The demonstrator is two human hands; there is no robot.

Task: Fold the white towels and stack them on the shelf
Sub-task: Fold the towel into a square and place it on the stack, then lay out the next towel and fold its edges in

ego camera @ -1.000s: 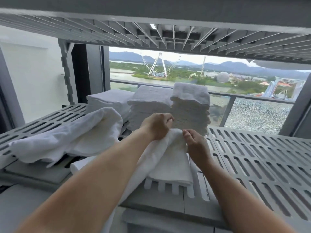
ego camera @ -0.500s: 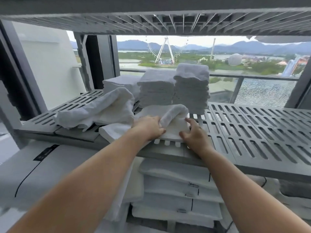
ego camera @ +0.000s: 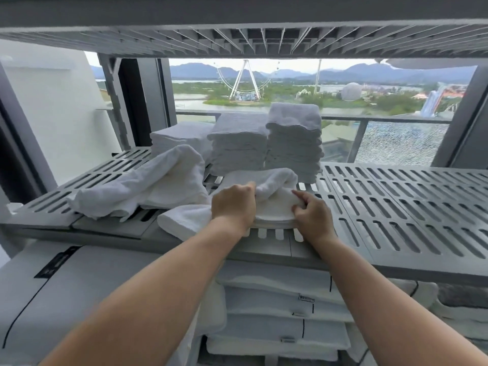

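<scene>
The slotted shelf (ego camera: 396, 207) stretches wide right of the right hand (ego camera: 313, 213). Folded stacks (ego camera: 293, 143) stand just beyond both hands, and a loose towel (ego camera: 148, 186) lies left of the left hand (ego camera: 233, 207). Both hands grip the white towel (ego camera: 274, 204), which lies crosswise at the front edge, lowered there since a second ago.

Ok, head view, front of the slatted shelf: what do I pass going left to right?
Loose crumpled towel → left hand → right hand → bare slatted shelf. Both hands hold the half-folded towel, which spans them, so it is left out of the order.
</scene>
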